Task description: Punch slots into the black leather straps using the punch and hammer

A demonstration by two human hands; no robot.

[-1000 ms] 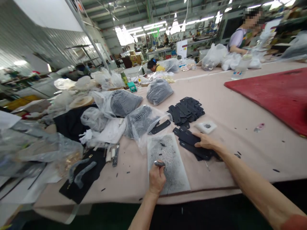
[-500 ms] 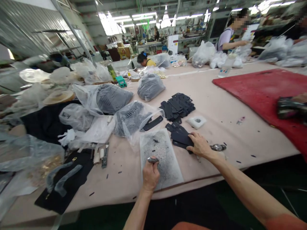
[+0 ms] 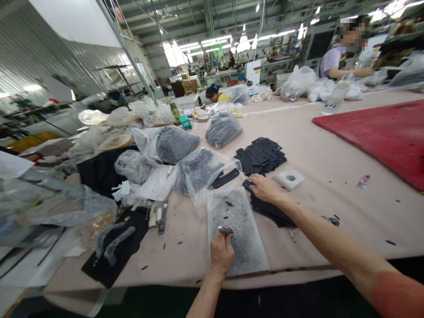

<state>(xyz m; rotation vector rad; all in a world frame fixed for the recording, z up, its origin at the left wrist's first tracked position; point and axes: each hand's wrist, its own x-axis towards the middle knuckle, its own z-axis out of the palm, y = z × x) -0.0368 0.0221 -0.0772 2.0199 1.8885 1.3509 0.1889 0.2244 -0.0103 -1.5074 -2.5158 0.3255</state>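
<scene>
My left hand is closed around a short metal tool, apparently a punch, its rounded end showing on top. It rests over a whitish board covered in dark pockmarks, with small black offcuts lying on it. My right hand reaches to the far end of a fanned stack of flat black pieces. Its fingers close on the end of one black piece; the thumb is partly hidden. A larger pile of black pieces lies just beyond.
A clear bag of black pieces stands beyond the board. A white block sits right of the pile, a red mat farther right. Black fabric with two handles lies left, near hand tools. A co-worker is across the table.
My right hand has moved from the near part of the stack to its far end. My left hand keeps the metal tool over the board. The view has turned left.
</scene>
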